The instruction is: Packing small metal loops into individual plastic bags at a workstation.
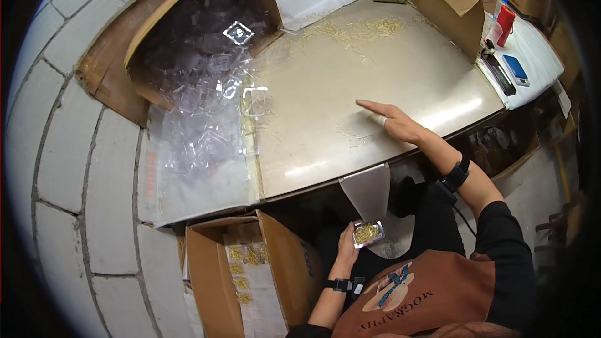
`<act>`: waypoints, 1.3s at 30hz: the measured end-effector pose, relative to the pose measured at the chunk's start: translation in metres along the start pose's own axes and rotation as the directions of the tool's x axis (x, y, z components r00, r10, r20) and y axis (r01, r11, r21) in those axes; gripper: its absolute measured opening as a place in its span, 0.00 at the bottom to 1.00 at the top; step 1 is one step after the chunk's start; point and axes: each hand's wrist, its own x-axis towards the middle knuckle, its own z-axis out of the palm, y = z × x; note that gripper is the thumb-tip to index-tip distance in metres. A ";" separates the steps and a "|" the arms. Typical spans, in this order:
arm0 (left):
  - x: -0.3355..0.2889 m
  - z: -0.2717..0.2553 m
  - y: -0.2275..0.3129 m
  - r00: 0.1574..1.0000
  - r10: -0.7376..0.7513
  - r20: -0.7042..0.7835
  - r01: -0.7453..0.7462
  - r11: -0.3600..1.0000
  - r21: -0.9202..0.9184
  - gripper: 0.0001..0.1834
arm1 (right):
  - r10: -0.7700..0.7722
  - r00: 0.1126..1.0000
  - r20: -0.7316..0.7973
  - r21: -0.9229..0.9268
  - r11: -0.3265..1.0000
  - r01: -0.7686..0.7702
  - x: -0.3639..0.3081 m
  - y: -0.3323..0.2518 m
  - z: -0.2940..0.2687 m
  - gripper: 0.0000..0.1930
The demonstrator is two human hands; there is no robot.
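Note:
My left hand (346, 244) is closed around a small clear plastic box (369, 233) filled with thin gold-coloured metal pieces. It holds the box below a pale chute (366, 191) that hangs from the table's near edge. My right hand (399, 124) is stretched out flat over the metal tabletop (313, 119), with a pale wrap on one finger and nothing in its grasp. A few thin gold pieces (355, 138) lie just left of this hand. Farther back spreads a larger scatter of the same pieces (369, 28), too small to name surely.
Clear plastic cases (206, 100) spill from a cut cardboard box (141, 44) onto the table's left side. A cardboard carton (282, 275) at lower left holds several filled packs. At right, a blue-topped scale (515, 69) and red bottle (505, 25) stand on white cloth.

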 end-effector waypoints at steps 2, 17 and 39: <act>0.003 0.013 0.000 1.000 0.011 0.006 -0.011 0.999 -0.032 0.21 | 0.162 0.986 0.030 0.060 0.985 -0.164 -0.005 0.008 0.005 0.23; 0.009 0.043 0.006 0.993 -0.040 0.108 0.043 0.999 -0.023 0.22 | -0.140 0.986 0.089 -0.182 0.971 0.155 -0.145 -0.039 0.078 0.27; -0.161 0.009 0.196 0.877 0.470 -0.100 -0.449 0.876 0.177 0.24 | -0.082 0.994 0.077 -0.124 0.988 0.091 -0.158 -0.054 0.088 0.12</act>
